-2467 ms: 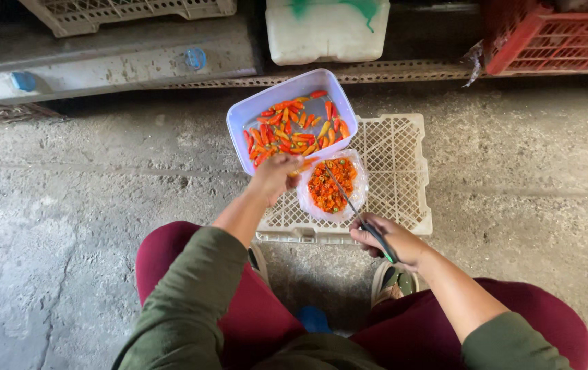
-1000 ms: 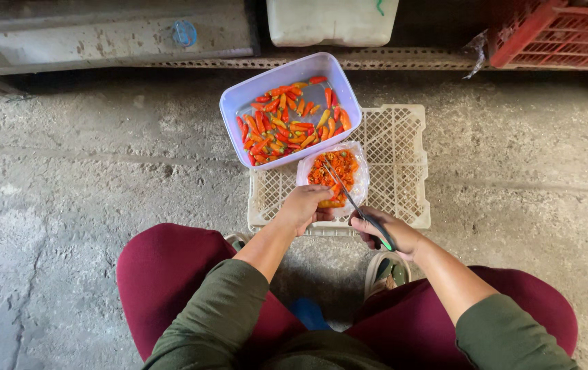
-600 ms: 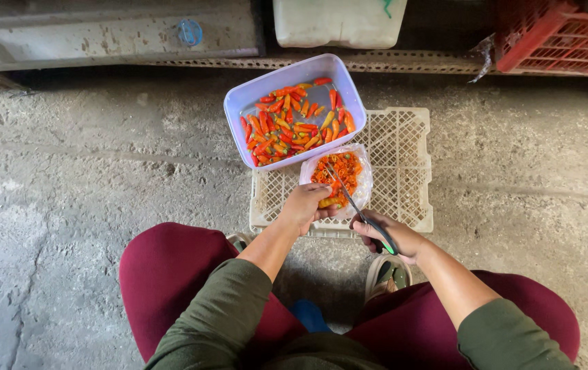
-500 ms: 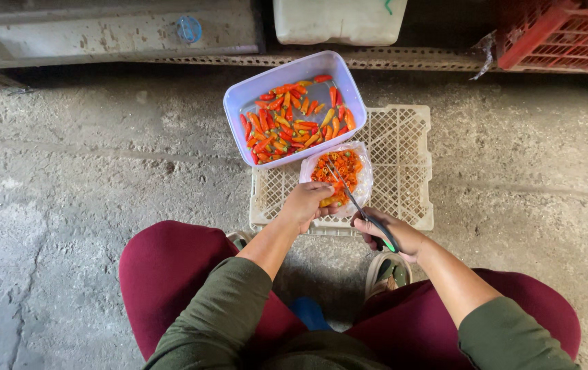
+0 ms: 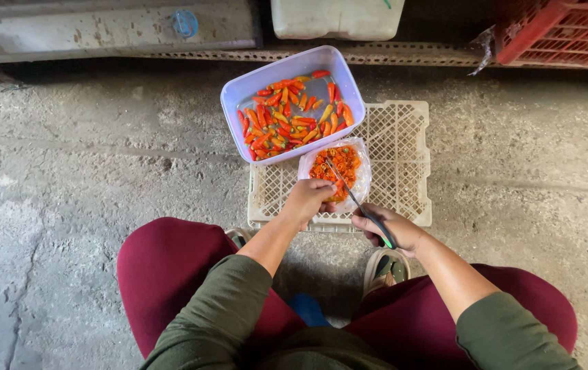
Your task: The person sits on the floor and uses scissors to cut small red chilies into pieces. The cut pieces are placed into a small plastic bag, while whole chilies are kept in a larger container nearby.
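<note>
Nearest the camera, maroon-trousered knees [image 5: 170,274] and olive sleeves [image 5: 218,308], sandalled foot [image 5: 386,267] on the concrete floor [image 5: 67,192] between them. Right hand [image 5: 388,229] closed around a green-handled pair of scissors [image 5: 362,205], blades angled up-left over the small bowl; cannot tell how far the blades are apart. Left hand [image 5: 309,199] curled, fingertips pinching something at the near rim of a clear plastic bowl [image 5: 361,179] of cut chili pieces [image 5: 338,164]; pinched item too small to tell. Bowl sits on an upturned cream plastic crate [image 5: 397,171]. Just beyond, touching the bowl, a lavender rectangular tub [image 5: 239,103] of whole red and orange chilies [image 5: 294,116], resting on the crate's far-left corner. Farthest: white container [image 5: 335,17], red crate [image 5: 561,31].
</note>
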